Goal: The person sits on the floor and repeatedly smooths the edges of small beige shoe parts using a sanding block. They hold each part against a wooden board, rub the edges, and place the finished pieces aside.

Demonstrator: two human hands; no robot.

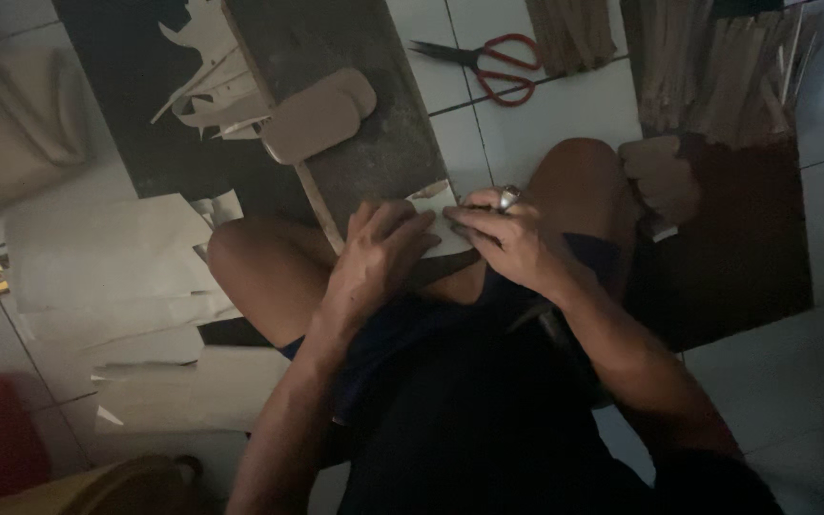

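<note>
Left hand (pixel 379 250) and right hand (pixel 512 243) meet over the knees, fingers closed together on a small pale paper piece (pixel 439 217) lying at the near end of a dark board (pixel 355 95). A ring shows on the right hand. On the board: tan rounded cutouts (pixel 317 116). Red-handled scissors (pixel 493 65) lie on the tiled floor (pixel 565 114) beyond; pale sheets (pixel 107 257) lie to the left.
</note>
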